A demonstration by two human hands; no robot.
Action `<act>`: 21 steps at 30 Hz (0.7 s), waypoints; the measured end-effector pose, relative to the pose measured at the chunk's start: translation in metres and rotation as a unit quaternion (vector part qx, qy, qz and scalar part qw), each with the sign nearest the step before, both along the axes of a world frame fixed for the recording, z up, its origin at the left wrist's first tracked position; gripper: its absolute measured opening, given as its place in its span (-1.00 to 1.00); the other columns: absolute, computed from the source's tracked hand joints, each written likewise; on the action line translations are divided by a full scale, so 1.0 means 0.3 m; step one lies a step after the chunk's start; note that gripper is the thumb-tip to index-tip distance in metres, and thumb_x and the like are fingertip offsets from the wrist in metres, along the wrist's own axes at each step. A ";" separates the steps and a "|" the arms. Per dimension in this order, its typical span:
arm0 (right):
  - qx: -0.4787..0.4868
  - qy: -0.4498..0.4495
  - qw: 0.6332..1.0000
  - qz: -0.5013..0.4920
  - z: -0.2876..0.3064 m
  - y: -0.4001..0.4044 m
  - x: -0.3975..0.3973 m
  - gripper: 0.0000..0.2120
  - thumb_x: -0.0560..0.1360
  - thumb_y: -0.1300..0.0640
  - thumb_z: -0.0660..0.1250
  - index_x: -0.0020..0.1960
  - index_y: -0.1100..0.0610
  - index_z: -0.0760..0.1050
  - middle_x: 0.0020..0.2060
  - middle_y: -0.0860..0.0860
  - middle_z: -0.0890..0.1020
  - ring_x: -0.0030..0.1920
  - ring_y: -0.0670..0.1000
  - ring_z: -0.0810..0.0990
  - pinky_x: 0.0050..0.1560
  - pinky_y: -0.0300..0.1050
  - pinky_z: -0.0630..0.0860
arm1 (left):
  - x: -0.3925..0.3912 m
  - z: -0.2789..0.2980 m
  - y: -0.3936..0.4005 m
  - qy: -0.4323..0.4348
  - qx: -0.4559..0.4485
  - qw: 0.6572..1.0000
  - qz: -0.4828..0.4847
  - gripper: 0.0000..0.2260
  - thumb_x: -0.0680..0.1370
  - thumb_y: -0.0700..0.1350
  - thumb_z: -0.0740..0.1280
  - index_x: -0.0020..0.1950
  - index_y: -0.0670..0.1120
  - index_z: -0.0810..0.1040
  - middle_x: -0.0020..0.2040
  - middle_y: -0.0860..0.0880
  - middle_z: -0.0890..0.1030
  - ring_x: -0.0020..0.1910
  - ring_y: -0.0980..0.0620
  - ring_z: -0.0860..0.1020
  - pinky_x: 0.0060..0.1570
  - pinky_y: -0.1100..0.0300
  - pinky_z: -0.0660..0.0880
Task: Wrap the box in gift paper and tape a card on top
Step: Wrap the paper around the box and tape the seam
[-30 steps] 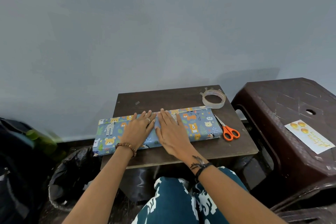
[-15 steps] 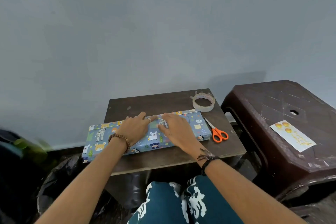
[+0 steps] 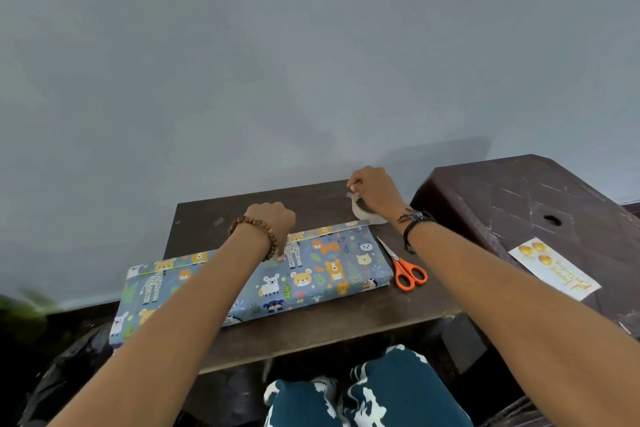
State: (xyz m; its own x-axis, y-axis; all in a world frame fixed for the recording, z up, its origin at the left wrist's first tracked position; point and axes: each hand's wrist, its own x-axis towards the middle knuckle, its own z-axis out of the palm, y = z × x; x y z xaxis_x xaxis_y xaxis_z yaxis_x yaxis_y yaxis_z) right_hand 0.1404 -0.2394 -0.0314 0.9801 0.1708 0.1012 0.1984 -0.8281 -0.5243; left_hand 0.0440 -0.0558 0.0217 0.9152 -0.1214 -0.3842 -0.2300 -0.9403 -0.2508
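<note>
The box, wrapped in blue animal-print gift paper, lies along the small dark table, its left end hanging past the table's edge. My left hand sits curled at the box's far edge, thumb pressing down on the paper seam. Behind the box's right end, my right hand pinches the loose end of the clear tape roll. The white card with gold balloons lies on the brown plastic stool to the right.
Orange-handled scissors lie on the table just right of the box. A grey wall stands close behind the table. A black bag sits on the floor at the lower left. My knees are under the table's near edge.
My right hand left the top of the box and moved back and right to the tape roll, pinching its end. My left hand curled and shifted to the box's far seam.
</note>
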 end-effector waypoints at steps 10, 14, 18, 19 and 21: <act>-0.083 0.107 0.991 0.020 0.003 0.030 0.149 -0.80 0.53 0.38 0.16 -0.04 0.41 0.56 -0.15 0.28 0.65 -0.27 0.16 0.65 -0.12 -0.03 0.63 | 0.016 -0.003 0.019 0.005 -0.042 0.999 0.004 -0.53 0.42 0.01 0.45 0.24 -0.16 0.46 0.20 -0.14 0.50 0.13 -0.11 0.53 0.05 0.09 0.47; -0.101 0.161 0.981 0.042 0.027 0.037 0.160 -0.84 0.51 0.38 0.23 -0.02 0.43 0.56 -0.10 0.31 0.65 -0.32 0.07 0.60 -0.17 -0.16 0.59 | 0.012 -0.006 0.018 0.002 -0.046 0.999 -0.001 -0.54 0.43 -0.02 0.45 0.24 -0.18 0.45 0.20 -0.14 0.51 0.14 -0.11 0.53 0.05 0.10 0.47; -0.112 0.156 0.980 0.055 0.033 0.044 0.157 -0.88 0.47 0.41 0.27 -0.08 0.42 0.57 -0.09 0.29 0.65 -0.26 0.10 0.61 -0.13 -0.10 0.61 | 0.011 -0.009 0.016 0.002 -0.049 0.999 0.002 -0.54 0.43 -0.02 0.45 0.24 -0.18 0.46 0.19 -0.15 0.51 0.13 -0.11 0.54 0.07 0.09 0.48; -0.117 0.151 0.980 0.056 0.032 0.044 0.155 -0.87 0.47 0.42 0.26 -0.10 0.42 0.58 -0.11 0.28 0.66 -0.27 0.10 0.61 -0.15 -0.11 0.61 | 0.011 -0.009 0.016 0.002 -0.051 0.999 0.003 -0.54 0.43 -0.02 0.45 0.24 -0.18 0.46 0.19 -0.15 0.51 0.13 -0.11 0.54 0.07 0.08 0.48; -0.122 0.144 0.980 0.065 0.031 0.043 0.148 -0.85 0.47 0.41 0.25 -0.10 0.42 0.60 -0.13 0.26 0.66 -0.26 0.12 0.63 -0.19 -0.13 0.59 | 0.012 -0.010 0.018 0.000 -0.054 0.999 0.003 -0.54 0.42 -0.02 0.46 0.24 -0.18 0.47 0.19 -0.15 0.51 0.13 -0.12 0.54 0.06 0.08 0.47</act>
State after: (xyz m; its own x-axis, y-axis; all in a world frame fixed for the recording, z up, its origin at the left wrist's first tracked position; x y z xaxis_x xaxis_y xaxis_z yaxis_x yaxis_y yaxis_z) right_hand 0.1848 -0.2266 -0.0223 0.9307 0.2800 -0.2353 0.1827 -0.9133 -0.3639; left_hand 0.0474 -0.0503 0.0188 0.9160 -0.1560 -0.3695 -0.2238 -0.9633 -0.1482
